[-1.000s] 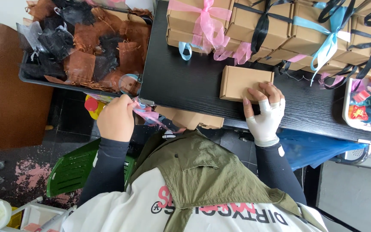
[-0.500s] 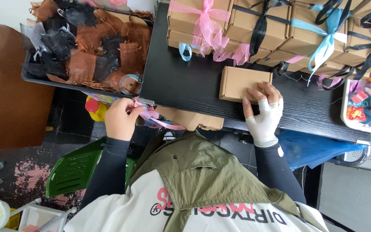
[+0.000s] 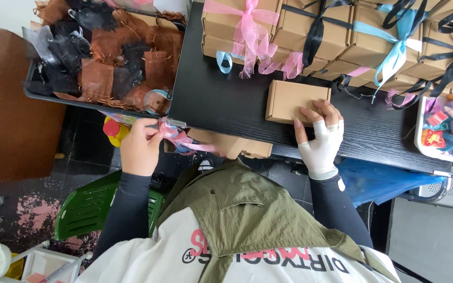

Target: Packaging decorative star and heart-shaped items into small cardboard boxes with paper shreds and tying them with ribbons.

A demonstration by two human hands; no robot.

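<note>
Brown plain box flat on the black table, bare of ribbon, held down by the gloved right hand, fingers spread over its near corner. Pink ribbon pinched tight in the left hand off the table's edge, apart from the box. Beyond, stacked ribbon-tied boxes, a pouch tray leftward, crowding the surface.

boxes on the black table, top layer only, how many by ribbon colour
pink-ribboned box: 1
black-ribboned boxes: 2
blue-ribboned box: 1
plain box: 1
total: 5, with the lower layer mostly hidden
</note>
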